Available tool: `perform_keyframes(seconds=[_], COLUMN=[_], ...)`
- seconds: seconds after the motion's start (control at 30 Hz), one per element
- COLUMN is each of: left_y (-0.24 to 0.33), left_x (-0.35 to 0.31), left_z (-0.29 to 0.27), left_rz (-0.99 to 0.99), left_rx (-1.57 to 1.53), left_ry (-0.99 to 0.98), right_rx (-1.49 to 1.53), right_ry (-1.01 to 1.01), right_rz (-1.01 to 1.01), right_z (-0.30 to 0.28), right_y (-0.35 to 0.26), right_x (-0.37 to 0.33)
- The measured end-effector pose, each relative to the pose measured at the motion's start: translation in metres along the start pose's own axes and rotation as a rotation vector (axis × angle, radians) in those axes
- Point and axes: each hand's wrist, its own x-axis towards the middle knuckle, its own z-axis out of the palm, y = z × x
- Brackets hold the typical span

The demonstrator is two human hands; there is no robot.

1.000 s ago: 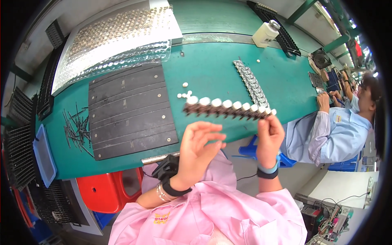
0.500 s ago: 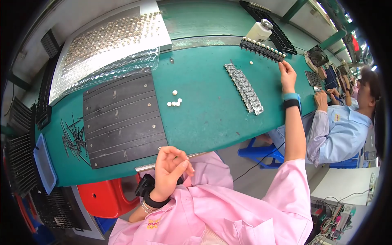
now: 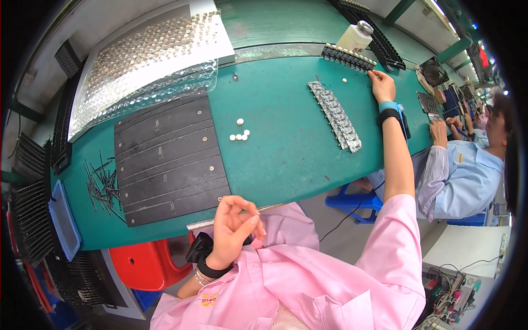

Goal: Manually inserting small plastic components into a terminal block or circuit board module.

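Note:
My right hand reaches to the far right of the table and pinches the right end of a black strip lined with small pale round pieces along its top. The strip lies beside a white bottle with a metal cap. Nearer, a stack of grey-and-black strips rests on the green table. My left hand hovers at the near edge, half curled, thumb apart and nothing visible in it. Several white round discs lie mid-table, and one small white disc sits near the black strip.
A black ribbed plate covers the left, beside a heap of thin black sticks. Behind it, a white board carries a sheet of many small round pieces. A co-worker in a blue jacket sits at the right.
My right hand has moved the black strip slightly away and to the left, beside the bottle. The left hand keeps its pose. The whole view has shifted a little.

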Motion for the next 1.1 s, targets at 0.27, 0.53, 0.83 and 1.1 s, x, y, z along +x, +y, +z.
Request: perform_keyframes(seconds=[0.27, 0.53, 0.83, 1.1], left_y=[0.0, -0.001, 0.008, 0.015], left_x=[-0.001, -0.001, -0.009, -0.023], left_z=[0.0, -0.001, -0.002, -0.016], left_rz=[-0.015, -0.014, -0.067, -0.08], left_rx=[0.015, -0.021, -0.055, -0.132], left_ry=[0.002, -0.008, -0.005, -0.06], right_rx=[-0.034, -0.143, -0.405, 0.963], right_ry=[-0.004, -0.047, -0.138, -0.937], right_rz=[-0.015, -0.156, -0.535, 0.024], right_z=[-0.002, -0.012, -0.002, -0.039], right_y=[-0.003, -0.071, -0.05, -0.177], right_x=[-0.003, -0.063, -0.036, -0.171])
